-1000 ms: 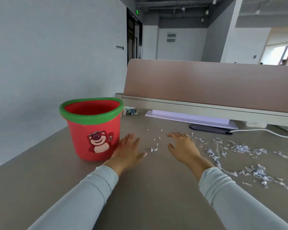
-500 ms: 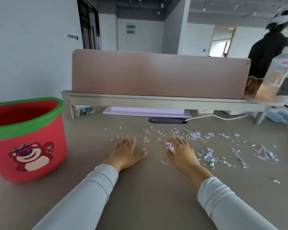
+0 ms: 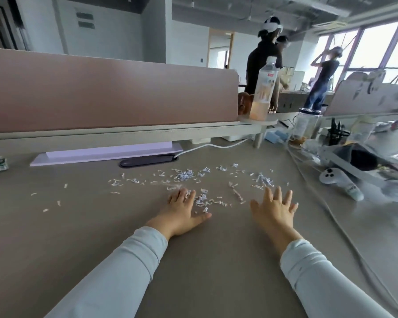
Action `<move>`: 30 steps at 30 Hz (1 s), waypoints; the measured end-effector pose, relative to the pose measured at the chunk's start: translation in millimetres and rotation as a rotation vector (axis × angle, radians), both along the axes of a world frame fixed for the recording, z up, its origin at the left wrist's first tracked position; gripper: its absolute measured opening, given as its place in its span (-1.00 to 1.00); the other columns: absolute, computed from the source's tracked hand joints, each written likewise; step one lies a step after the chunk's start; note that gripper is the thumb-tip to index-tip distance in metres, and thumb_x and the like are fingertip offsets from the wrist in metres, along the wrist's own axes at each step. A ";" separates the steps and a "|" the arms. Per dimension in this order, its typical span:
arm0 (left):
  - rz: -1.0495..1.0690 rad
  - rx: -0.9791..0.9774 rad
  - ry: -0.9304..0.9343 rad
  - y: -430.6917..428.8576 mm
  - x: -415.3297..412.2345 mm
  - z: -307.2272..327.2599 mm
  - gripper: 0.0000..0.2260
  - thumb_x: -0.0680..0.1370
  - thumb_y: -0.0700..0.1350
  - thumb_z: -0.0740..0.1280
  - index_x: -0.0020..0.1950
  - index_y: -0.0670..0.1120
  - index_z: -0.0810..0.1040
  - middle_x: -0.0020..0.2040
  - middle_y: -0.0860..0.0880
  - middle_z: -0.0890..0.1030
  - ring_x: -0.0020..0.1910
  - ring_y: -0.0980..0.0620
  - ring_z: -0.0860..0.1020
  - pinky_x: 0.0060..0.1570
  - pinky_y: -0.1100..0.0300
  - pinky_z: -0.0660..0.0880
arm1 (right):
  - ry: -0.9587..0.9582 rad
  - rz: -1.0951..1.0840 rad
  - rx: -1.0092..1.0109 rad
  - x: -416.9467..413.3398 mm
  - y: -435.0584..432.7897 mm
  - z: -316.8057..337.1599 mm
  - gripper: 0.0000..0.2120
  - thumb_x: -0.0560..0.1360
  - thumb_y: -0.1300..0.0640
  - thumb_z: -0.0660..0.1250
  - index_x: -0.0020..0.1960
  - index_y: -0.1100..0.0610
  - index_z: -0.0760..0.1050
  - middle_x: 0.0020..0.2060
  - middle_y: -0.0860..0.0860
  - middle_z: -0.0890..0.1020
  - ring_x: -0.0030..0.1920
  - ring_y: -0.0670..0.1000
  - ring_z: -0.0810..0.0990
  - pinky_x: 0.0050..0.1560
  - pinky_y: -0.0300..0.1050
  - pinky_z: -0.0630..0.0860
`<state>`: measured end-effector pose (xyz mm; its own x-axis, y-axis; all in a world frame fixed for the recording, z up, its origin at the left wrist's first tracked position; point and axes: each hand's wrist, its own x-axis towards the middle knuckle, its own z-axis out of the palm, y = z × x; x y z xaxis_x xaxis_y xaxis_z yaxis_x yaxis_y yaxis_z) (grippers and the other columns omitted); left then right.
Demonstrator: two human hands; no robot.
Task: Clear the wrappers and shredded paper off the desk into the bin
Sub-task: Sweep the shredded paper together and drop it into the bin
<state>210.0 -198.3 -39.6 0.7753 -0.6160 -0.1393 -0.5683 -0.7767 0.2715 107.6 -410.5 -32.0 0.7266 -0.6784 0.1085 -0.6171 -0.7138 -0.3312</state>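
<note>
Shredded white paper (image 3: 184, 175) lies scattered over the grey-brown desk (image 3: 78, 226), thickest in the middle and thinning to single scraps on the left. My left hand (image 3: 182, 211) lies flat on the desk with its fingers spread, the fingertips among a small clump of shreds (image 3: 201, 200). My right hand (image 3: 275, 208) hovers or rests flat to the right, fingers straight and spread, just in front of another clump (image 3: 263, 180). Neither hand holds anything. The red bin is out of view.
A pink partition (image 3: 101, 90) and a shelf (image 3: 147, 133) close off the back. A drink bottle (image 3: 263, 88) stands on the shelf end. A white cable (image 3: 214, 146), a white controller (image 3: 338, 181) and clutter lie to the right. People stand in the background.
My view has swung right, so the red bin has left the frame. Both hands have moved right along the desk and now sit among the shreds, the right hand spread wider.
</note>
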 end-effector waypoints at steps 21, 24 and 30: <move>-0.048 -0.008 -0.135 -64.2 23.4 3.5 -0.34 0.51 0.31 0.02 0.51 0.06 -0.09 0.55 -0.01 -0.10 0.52 -0.02 -0.15 0.49 -0.01 -0.12 | -0.032 0.064 0.017 32.9 -104.1 -11.5 -0.46 0.54 0.00 0.07 0.46 0.17 0.08 0.50 0.15 0.10 0.51 0.19 -0.02 0.50 0.14 -0.06; -0.036 0.008 -0.146 -70.0 31.9 1.1 -0.35 0.51 0.31 0.01 0.51 0.06 -0.07 0.55 -0.01 -0.09 0.52 0.00 -0.17 0.49 -0.03 -0.13 | 0.032 0.050 0.051 48.7 -116.8 -13.2 -0.39 0.55 -0.11 0.04 0.49 0.15 -0.01 0.51 0.17 0.03 0.51 0.20 -0.06 0.49 0.15 -0.09; -0.017 -0.004 -0.131 -72.2 36.9 -2.7 -0.37 0.52 0.29 0.02 0.51 0.06 -0.05 0.55 0.01 -0.09 0.52 0.01 -0.17 0.49 -0.02 -0.14 | 0.102 0.389 0.045 78.4 -98.3 -6.4 -0.43 0.58 -0.06 0.03 0.50 0.11 -0.03 0.52 0.11 0.04 0.52 0.08 0.01 0.50 -0.04 -0.04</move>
<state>246.8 -270.5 -42.3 0.7762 -0.6295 -0.0356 -0.6121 -0.7658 0.1970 186.0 -508.7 -38.4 0.9355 -0.3533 -0.0014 -0.3354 -0.8866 -0.3184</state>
